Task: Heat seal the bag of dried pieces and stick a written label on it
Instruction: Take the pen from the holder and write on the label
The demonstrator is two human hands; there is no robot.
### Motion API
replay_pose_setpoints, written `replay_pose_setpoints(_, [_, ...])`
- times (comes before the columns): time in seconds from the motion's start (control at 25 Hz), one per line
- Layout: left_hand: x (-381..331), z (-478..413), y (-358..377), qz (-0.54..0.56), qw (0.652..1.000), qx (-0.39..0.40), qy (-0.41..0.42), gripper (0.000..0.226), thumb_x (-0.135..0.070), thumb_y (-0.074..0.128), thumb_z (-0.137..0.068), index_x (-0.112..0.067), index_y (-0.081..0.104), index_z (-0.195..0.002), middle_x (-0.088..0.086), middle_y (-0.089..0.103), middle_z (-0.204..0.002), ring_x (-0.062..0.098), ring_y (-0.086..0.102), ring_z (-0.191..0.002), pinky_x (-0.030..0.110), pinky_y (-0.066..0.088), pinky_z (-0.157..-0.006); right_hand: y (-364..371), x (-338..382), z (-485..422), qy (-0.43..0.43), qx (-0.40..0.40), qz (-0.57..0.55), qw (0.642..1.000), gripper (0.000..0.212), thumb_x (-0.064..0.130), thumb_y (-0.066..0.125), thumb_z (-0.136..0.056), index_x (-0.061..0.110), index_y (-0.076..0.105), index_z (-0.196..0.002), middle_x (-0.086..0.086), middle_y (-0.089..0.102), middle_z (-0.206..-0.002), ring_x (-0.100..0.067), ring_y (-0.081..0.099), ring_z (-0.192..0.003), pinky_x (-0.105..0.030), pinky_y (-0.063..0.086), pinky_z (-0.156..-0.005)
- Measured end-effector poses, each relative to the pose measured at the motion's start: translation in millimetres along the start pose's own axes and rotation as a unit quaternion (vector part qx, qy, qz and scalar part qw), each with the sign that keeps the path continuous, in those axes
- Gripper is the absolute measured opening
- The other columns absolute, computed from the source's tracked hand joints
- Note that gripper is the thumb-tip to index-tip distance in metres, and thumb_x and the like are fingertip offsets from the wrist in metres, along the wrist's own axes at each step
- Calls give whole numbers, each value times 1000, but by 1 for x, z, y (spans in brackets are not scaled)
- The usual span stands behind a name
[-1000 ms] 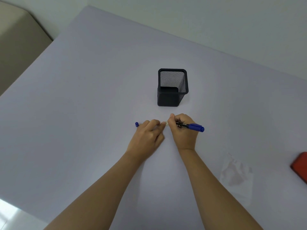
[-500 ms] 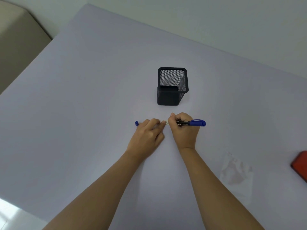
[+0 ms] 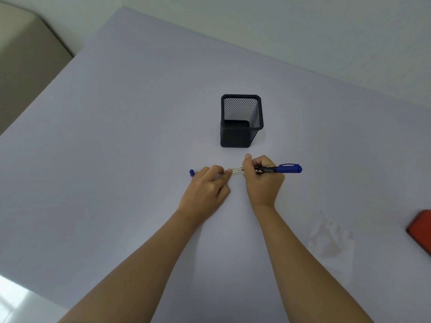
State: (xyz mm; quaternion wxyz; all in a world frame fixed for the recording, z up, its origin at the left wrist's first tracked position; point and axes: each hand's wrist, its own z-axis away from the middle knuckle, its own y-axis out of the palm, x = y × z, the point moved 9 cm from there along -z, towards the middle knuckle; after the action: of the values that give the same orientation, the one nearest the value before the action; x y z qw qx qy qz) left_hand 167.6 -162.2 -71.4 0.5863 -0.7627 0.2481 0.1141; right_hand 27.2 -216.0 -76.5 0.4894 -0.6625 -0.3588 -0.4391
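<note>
A small white label (image 3: 236, 171) lies on the pale table (image 3: 116, 136) in front of me. My right hand (image 3: 263, 180) grips a blue and black marker (image 3: 279, 169) with its tip on the label's right end. My left hand (image 3: 207, 190) rests beside the label, its fingertips pressing the label's left end. The marker's blue cap (image 3: 191, 172) lies just left of my left hand. A clear plastic bag (image 3: 331, 241) with faint pale contents lies on the table to the right of my right forearm.
A black mesh pen holder (image 3: 241, 121) stands upright just beyond my hands. A red object (image 3: 421, 231) shows at the right edge of the table. A beige surface (image 3: 25, 61) sits beyond the table's left edge.
The marker's rear end has swung up from pointing lower right to nearly level. Both hands stay at the label.
</note>
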Motion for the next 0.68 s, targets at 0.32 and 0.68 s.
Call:
replay_pose_setpoints(0.32, [9,-15,-4,59,987,35,-145,19,-16,58,-88,-6,75,-91,9,62,-86,26,59,-73,26,40,-60,-49,-8,18,172,-50,-166,970,17,16,47,-94,15,51,-78,-4,63,-71,-9,64,-56,-21,55,-59])
replay_pose_setpoints(0.68, [7,-20,-7,97,962,42,-252,15,-2,58,-87,-1,72,-92,11,64,-94,21,60,-78,24,45,-69,-96,19,35,211,-42,-132,968,21,24,56,-91,5,57,-81,-3,64,-71,-1,65,-58,-14,55,-62])
